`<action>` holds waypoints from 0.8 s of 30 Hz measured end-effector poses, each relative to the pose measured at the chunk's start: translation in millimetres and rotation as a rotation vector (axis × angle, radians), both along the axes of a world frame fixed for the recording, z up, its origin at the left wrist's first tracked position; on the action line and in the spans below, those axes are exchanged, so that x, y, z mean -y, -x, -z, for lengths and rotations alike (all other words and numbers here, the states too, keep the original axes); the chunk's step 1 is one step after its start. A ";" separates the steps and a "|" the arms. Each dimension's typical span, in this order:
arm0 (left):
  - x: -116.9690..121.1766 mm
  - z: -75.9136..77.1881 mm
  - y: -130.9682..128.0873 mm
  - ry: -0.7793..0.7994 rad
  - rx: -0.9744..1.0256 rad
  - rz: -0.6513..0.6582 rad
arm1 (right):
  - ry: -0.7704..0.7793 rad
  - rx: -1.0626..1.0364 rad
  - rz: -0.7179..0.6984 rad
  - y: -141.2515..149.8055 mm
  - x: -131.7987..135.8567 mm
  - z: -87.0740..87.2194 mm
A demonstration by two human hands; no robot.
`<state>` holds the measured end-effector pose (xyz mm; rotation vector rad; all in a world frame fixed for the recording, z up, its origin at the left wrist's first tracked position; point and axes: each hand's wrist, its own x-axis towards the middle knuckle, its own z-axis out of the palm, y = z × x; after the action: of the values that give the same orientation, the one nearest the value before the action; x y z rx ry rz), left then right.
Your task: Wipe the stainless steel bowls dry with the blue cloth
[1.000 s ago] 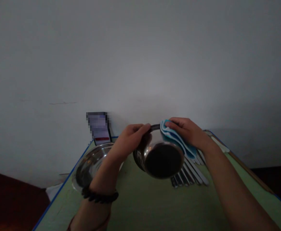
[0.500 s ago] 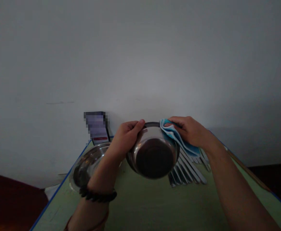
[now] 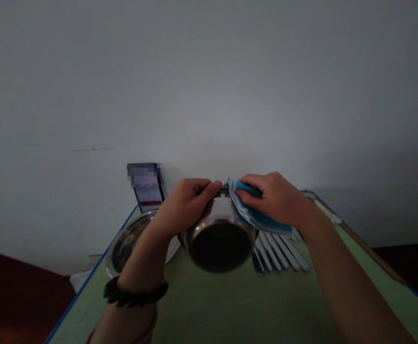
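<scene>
A shiny metal bowl [image 3: 220, 246] is held up above the table, tilted so that its dark round base faces me. My left hand [image 3: 189, 203] grips its rim on the left, thumb along the upper edge. On the right side of the rim, my right hand [image 3: 266, 196] pinches a folded blue and white cloth [image 3: 253, 217] that lies against the bowl's wall. The inside of the bowl is turned away and hidden. Behind my left forearm stands a wide metal basin [image 3: 117, 253], partly covered by the arm.
Several metal knives or similar flat handles [image 3: 278, 253] lie fanned out under the cloth, their far ends hidden. A phone [image 3: 147, 188] leans against the white wall [image 3: 209, 86]. The green table [image 3: 209, 310] has a blue edge.
The bowl has moved slightly left and tips further, so its base looks flatter. Both hands moved with it; the cloth has slid along the rim closer to my left thumb.
</scene>
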<state>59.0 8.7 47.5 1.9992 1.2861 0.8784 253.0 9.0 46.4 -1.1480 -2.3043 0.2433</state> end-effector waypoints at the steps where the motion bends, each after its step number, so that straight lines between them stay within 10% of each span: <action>1: -1.3 1.2 0.3 -0.017 0.068 -0.057 | -0.026 -0.033 0.022 -3.0 -1.4 0.1; 8: -15.5 15.6 2.8 -0.075 0.771 -0.400 | -0.057 -0.287 0.177 -15.9 -13.7 12.6; 13: -14.4 17.5 3.3 0.080 0.593 -0.231 | -0.030 -0.275 0.123 -20.5 -13.5 11.2; 18: -5.6 14.5 -0.7 0.239 0.123 0.209 | 0.158 -0.099 -0.078 -11.4 -4.6 3.2; 24: -6.9 16.4 -7.3 0.042 0.269 0.036 | 0.068 -0.176 -0.008 -5.7 -5.4 4.8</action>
<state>66.3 15.5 31.2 1.7946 1.1046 1.0538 258.7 14.4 41.7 -1.1052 -2.1610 0.4120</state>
